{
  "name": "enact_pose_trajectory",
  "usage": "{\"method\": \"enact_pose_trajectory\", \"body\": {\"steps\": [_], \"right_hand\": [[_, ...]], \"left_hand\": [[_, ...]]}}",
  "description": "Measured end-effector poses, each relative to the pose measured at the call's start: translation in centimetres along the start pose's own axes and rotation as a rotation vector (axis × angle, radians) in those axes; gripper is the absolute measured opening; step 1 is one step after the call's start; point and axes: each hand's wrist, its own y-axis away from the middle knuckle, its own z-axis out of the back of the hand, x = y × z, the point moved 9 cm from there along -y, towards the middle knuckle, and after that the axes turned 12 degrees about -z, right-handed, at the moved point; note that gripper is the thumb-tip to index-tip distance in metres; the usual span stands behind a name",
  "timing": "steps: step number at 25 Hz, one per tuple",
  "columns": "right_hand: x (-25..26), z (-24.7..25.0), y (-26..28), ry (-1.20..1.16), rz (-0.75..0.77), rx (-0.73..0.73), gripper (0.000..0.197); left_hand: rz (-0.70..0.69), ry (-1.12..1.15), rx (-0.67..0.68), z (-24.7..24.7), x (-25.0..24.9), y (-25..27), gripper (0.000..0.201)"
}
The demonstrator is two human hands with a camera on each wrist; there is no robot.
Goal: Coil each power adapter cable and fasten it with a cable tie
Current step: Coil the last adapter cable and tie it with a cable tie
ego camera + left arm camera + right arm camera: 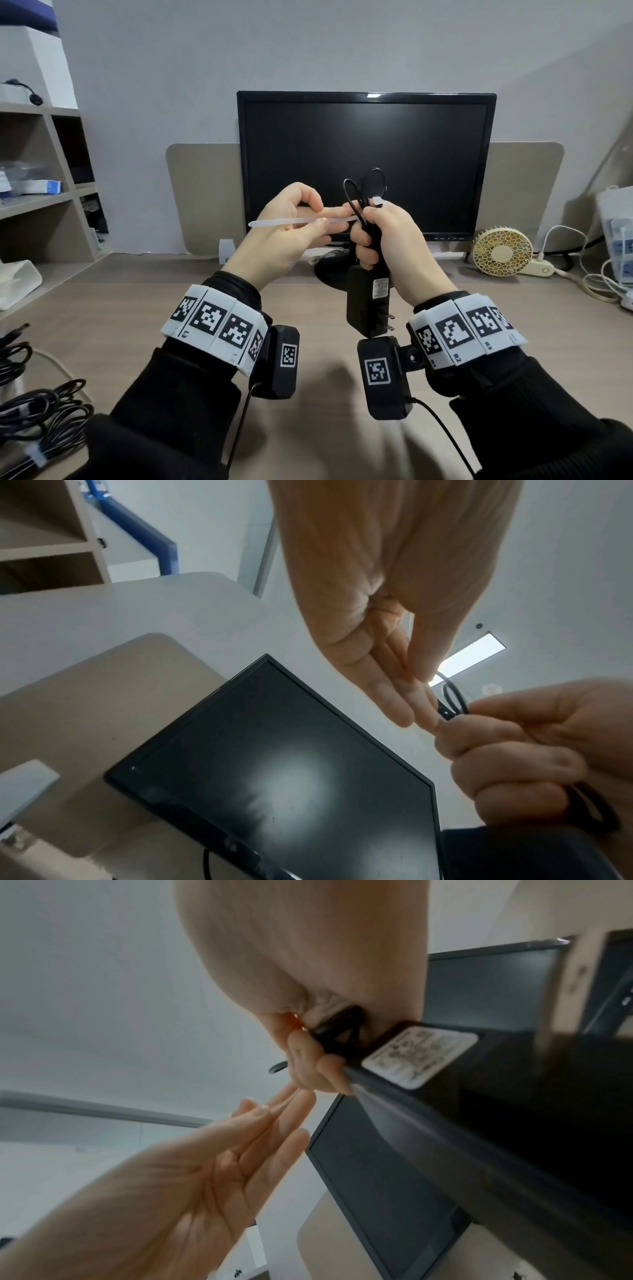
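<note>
The right hand [387,240] is wrapped in a fist round the coiled cable [363,195] of a black power adapter [368,301], holding the bundle upright above the bench [137,325]. The adapter body hangs below the fist with its prongs pointing to the right, and two loops of cable stand up above the knuckles. The left hand [287,229] sits just beside it on the left. Its thumb and forefinger pinch a white cable tie [301,221], and its other fingers lie nearly straight.

The tie's long axis runs level, left to right, crossing the upright bundle roughly at a right angle. Its free tail points left past the left hand, and its other end meets the cable just above the right fist, where a short white piece [378,201] shows on the far side. That piece is probably the tie's head, though it is too small to tell for certain.

Judging from this, the tie is round the coil or nearly so, and the left hand is the one placed to draw the tail leftward while the right hand steadies the bundle.

Behind stands a dark monitor [366,164]. Further bundled cables [37,418] lie at the bench's near left edge.
</note>
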Motion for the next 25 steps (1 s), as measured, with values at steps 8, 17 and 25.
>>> {"method": "enact_pose_trajectory", "body": {"steps": [8,17,25], "right_hand": [[0.0,0.9,-0.4,0.429,0.168,-0.2,0.017],[-0.2,-1.5,0.5,0.644,0.126,-0.097,0.02],[-1.0,-1.0,0.2,-0.007,-0.144,0.099,0.014]], "left_hand": [[-0.276,-0.624,-0.014,-0.1,-3.4,-0.5,0.027],[-0.102,-0.595,0.101,-0.8,-2.0,-0.3,0.016],[0.039,-0.4,0.152,-0.1,-0.3,0.0,0.011]]}}
